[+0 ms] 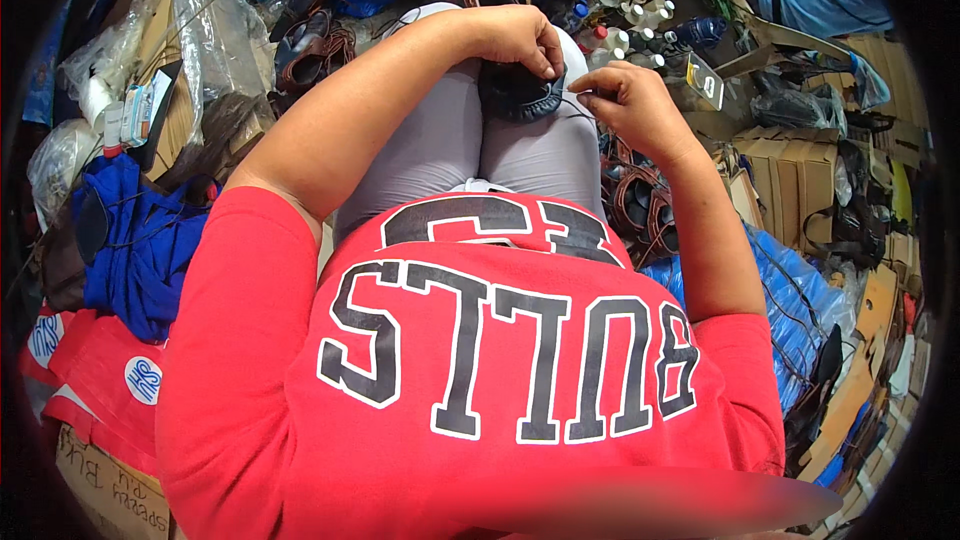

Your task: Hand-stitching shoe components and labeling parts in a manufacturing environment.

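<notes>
A small black shoe upper with a puckered, gathered edge rests on my grey-trousered thighs, toward the knees. My left hand reaches over it from the left, fingers bent down and closed on its far edge. Just right of the upper, my right hand has thumb and forefinger brought together in a pinch. A thin dark thread shows between those fingertips and the upper. Whether a needle is also in the pinch is too small to tell.
Brown shoe uppers with laces lie at my right thigh, more at the left. Several capped bottles stand beyond my right knee. Cardboard boxes and blue plastic crowd the right; blue cloth lies left.
</notes>
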{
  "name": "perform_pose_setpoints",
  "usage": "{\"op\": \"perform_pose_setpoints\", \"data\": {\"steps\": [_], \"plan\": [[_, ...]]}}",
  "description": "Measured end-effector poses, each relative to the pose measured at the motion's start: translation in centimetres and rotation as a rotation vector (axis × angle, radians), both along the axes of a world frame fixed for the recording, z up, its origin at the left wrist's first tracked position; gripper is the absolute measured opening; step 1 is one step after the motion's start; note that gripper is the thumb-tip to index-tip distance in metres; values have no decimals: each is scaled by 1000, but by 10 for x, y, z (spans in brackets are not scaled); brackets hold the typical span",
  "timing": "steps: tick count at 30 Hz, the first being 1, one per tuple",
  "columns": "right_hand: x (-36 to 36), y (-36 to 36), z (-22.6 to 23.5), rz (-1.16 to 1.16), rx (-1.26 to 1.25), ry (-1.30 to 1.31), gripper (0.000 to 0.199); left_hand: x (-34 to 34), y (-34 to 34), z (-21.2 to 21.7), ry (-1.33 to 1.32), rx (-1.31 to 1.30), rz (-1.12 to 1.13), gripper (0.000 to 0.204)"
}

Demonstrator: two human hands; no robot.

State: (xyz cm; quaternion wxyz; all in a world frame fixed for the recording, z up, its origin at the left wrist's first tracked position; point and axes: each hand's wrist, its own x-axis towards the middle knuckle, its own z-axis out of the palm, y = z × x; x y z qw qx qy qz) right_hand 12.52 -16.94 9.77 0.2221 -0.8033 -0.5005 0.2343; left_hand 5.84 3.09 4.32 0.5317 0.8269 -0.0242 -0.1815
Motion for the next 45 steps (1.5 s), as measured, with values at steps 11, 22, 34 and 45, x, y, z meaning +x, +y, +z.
{"op": "perform_pose_setpoints", "data": {"steps": [11, 22, 34, 45], "plan": [[39, -3, -35, 65, -47, 457, 19, -3, 4, -5, -180, 85, -143, 26], [8, -3, -53, -120, 143, 404, 14, -14, -5, -2, -311, 241, 4, 26], [-33, -29, -53, -72, 279, -159, 28, -103, -30, 1, -540, 503, 430, 21], [24, -14, -56, 7, 74, 478, 41, -81, -23, -12, -684, 437, 400, 19]]}}
